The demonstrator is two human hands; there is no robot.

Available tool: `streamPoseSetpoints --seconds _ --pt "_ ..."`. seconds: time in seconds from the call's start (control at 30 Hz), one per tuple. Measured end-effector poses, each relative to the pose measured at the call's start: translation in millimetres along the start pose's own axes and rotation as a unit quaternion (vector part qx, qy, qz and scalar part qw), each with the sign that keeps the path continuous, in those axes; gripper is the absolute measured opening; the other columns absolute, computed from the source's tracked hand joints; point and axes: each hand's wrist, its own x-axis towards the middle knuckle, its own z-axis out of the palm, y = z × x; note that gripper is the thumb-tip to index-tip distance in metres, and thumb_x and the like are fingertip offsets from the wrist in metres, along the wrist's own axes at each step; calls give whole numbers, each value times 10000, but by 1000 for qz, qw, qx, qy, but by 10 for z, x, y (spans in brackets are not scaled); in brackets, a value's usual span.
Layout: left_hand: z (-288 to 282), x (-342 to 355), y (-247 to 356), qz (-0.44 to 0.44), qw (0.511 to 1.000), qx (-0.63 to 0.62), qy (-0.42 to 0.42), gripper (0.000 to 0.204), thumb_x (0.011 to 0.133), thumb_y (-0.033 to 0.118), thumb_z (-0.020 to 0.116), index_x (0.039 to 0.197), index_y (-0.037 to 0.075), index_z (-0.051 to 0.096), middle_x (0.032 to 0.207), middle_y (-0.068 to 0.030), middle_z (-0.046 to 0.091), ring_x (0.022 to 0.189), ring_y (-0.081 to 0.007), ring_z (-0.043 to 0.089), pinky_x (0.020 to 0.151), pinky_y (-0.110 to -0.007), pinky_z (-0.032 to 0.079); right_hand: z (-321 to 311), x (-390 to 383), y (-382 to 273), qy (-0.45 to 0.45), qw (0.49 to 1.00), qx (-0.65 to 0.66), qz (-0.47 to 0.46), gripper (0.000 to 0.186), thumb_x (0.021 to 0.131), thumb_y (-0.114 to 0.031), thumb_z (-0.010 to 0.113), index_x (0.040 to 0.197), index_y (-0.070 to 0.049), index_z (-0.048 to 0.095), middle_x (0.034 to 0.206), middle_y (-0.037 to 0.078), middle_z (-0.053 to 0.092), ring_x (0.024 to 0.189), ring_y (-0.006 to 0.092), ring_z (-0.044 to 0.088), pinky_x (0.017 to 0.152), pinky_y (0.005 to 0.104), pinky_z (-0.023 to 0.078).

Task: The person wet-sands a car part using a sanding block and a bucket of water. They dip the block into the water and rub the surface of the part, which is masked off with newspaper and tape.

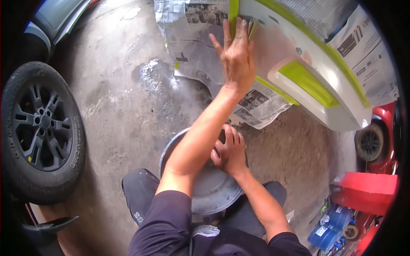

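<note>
My left hand reaches forward and lies, fingers stretched out and spread, against the near left edge of a whitish car body panel. A small yellowish strip shows beside its fingertips; whether it is tape or a loose piece I cannot tell. Bright green masking tape covers a recess and the panel's edges, and newspaper is fixed along them. Between my knees is a round grey tub. My right hand closes over the tub's far right rim, fingers outward and thumb inward. My left forearm hides part of the tub.
A car wheel with a black rim stands at the left, near a grey car's edge. At the right are a red car, a red panel and blue containers. The concrete floor has wet patches.
</note>
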Motion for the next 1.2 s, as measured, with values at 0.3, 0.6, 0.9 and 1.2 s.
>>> streamPoseSetpoints --seconds 0.3,0.6,0.9,1.2 --pt "55 -161 133 -87 996 -32 2 507 1099 127 540 1586 -11 518 1589 -184 585 1625 -448 296 1297 -687 10 -21 -25 -15 -9 1000 14 13 637 779 -245 781 1372 -63 638 1391 263 534 1348 464 491 1066 564 428" --pt "3 -259 220 -134 991 -22 7 461 1137 192 511 1538 -30 563 1549 -201 616 1605 -449 333 1301 -682 62 28 -49 10 -7 1000 4 -2 677 789 -320 780 1368 -8 619 1339 242 579 1251 451 518 1077 555 411" --pt "3 -514 227 -170 985 11 -28 478 1150 212 469 1567 -8 542 1623 -182 548 1635 -395 292 1321 -640 55 107 -100 61 -20 999 35 19 545 846 -331 764 1316 -66 687 1349 182 629 1313 422 523 1123 556 384" --pt "120 -723 349 -235 971 -23 -27 513 1156 220 454 1603 -30 482 1685 -225 450 1642 -422 255 1319 -644 48 104 -134 80 -21 995 90 45 462 922 -357 732 1347 -179 735 1418 115 670 1444 386 508 1164 554 365"
